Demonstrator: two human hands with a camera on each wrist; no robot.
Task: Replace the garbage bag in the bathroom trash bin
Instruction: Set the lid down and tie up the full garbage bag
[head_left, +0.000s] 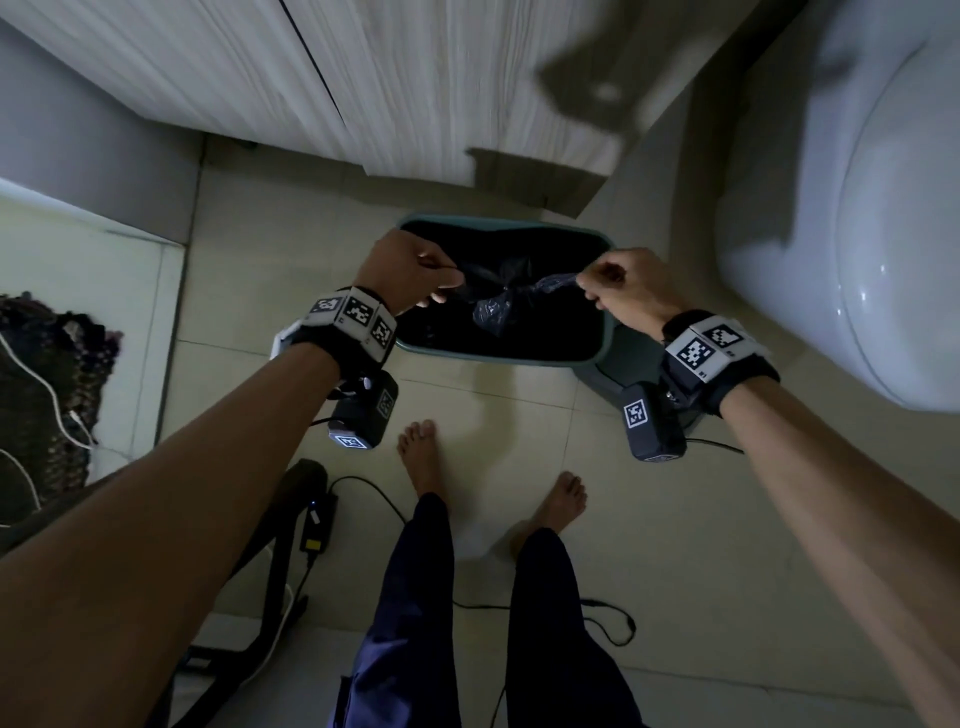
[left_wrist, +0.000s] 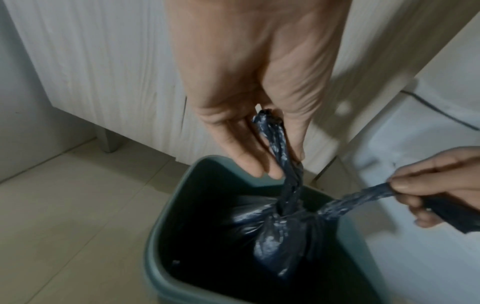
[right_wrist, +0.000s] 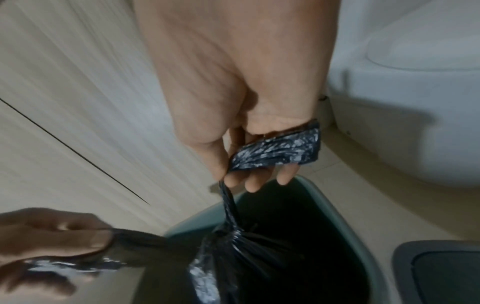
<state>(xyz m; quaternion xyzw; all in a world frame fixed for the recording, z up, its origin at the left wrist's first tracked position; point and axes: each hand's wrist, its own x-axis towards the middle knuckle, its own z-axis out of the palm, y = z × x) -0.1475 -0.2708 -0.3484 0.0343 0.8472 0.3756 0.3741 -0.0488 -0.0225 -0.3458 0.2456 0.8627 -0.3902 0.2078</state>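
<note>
A teal bin (head_left: 592, 358) (left_wrist: 166, 216) (right_wrist: 337, 207) stands on the tiled floor with a black garbage bag (head_left: 493, 312) (left_wrist: 275, 242) (right_wrist: 246, 257) inside it. The bag's top is gathered into a knot with two twisted ends pulled apart. My left hand (head_left: 415, 270) (left_wrist: 259, 127) pinches the left end. My right hand (head_left: 623, 291) (right_wrist: 246, 160) grips the right end, a flat piece of it sticking out past my fingers. Both hands hover just above the bin's opening.
The bin's lid (head_left: 618, 364) (right_wrist: 441, 273) lies on the floor to the right of the bin. A white toilet (head_left: 857, 234) is at the right, a wood-grain cabinet (head_left: 363, 78) behind. My bare feet (head_left: 421, 457), cables (head_left: 374, 493) and a stand's dark leg (head_left: 283, 545) are near me.
</note>
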